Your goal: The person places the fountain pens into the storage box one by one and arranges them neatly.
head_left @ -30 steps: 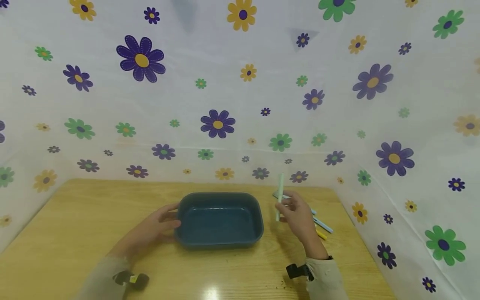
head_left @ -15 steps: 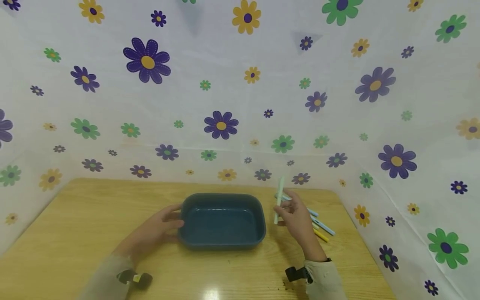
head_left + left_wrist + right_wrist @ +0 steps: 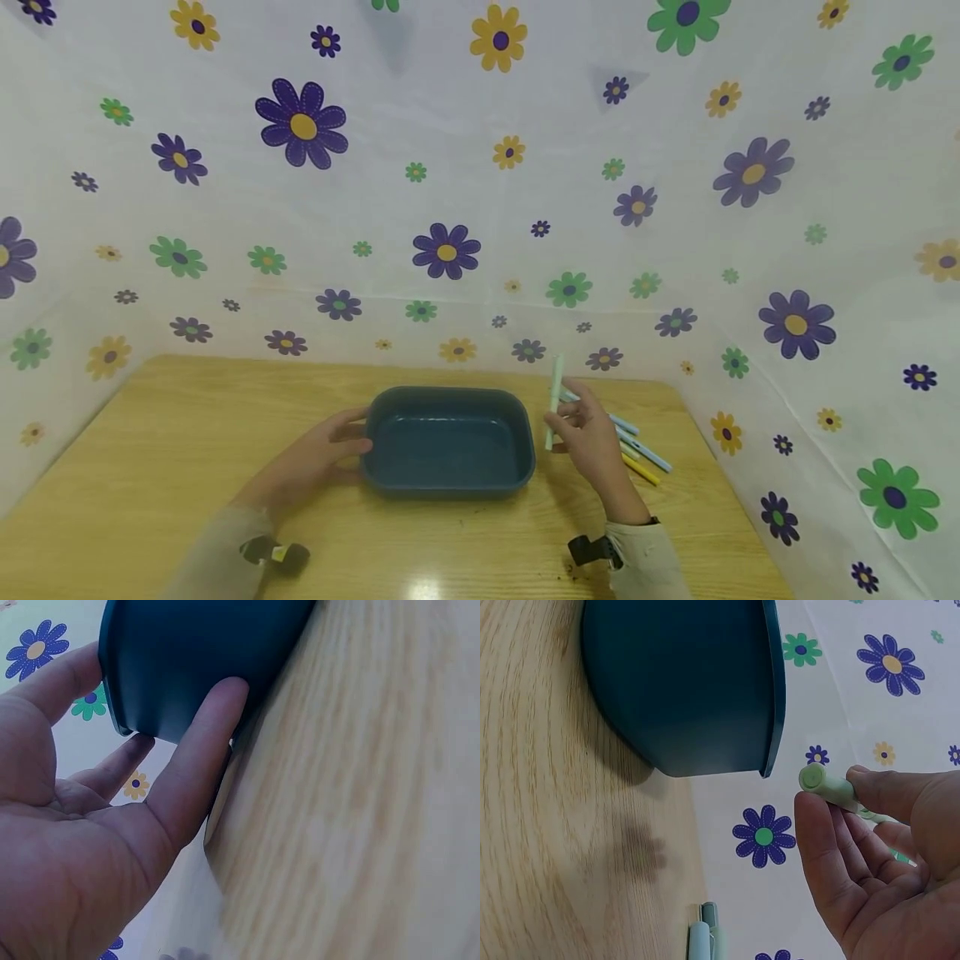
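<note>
A dark blue rectangular bin (image 3: 448,492) stands on the wooden table, its inside bare. My left hand (image 3: 327,448) rests against the bin's left end; in the left wrist view its fairly straight thumb (image 3: 217,712) and fingers touch the bin wall (image 3: 187,667). To the right of the bin, my right hand (image 3: 592,437) pinches a light green marker pen (image 3: 555,400) between thumb and fingers, held nearly upright above the table. The right wrist view shows the pen's round end (image 3: 812,778) near the bin's rim, apart from it. Part of the pen is hidden by the fingers.
Several pens lie behind and right of my right hand, among them a light blue pen (image 3: 651,457) and a yellow pen (image 3: 642,469). A white flowered cloth (image 3: 480,192) hangs behind and beside the table (image 3: 225,417). Small dark specks (image 3: 573,572) mark the table near the right cuff.
The head view has shifted slightly. My right hand has moved a little left toward the bin with the pen. My left hand keeps its place against the bin.
</note>
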Available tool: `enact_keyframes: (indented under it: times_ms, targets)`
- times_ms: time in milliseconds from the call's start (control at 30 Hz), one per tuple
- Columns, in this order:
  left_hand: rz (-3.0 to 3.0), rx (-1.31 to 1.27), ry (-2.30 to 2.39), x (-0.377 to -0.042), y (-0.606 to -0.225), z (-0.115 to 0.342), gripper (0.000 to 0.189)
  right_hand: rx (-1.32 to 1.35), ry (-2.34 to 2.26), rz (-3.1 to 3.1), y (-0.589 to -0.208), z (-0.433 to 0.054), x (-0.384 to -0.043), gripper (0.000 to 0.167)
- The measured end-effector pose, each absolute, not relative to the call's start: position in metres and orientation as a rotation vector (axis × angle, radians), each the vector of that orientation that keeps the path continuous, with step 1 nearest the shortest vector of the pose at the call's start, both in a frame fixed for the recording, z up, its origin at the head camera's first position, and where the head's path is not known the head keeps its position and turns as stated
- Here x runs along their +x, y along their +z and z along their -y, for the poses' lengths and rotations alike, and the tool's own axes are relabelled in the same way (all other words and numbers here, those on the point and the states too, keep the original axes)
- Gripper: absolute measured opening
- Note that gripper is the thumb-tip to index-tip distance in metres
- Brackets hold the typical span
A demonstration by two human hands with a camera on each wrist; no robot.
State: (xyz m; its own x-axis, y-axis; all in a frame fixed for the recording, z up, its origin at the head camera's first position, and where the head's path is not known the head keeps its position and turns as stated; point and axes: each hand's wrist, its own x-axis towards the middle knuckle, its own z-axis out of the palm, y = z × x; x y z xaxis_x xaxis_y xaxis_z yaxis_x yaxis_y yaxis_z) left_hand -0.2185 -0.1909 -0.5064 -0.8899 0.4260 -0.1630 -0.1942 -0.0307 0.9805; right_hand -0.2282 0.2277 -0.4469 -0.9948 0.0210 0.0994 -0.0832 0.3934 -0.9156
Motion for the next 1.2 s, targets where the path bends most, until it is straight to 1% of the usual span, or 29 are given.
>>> enact_keyframes:
  times_ms: [367,967,1200]
  targets:
    - [-1.813,0.279,1.979,-0.221,-0.511,0.192,0.070,0.091,1.703,2.508,-0.445,-0.216,-0.224,0.064]
    - [-1.839,0.283,1.967,-0.219,-0.506,0.192,0.070,0.138,1.638,2.576,-0.429,-0.176,-0.220,0.064]
    - [-1.816,0.275,1.980,-0.220,-0.508,0.192,0.071,0.229,1.644,2.617,-0.428,-0.154,-0.220,0.063]
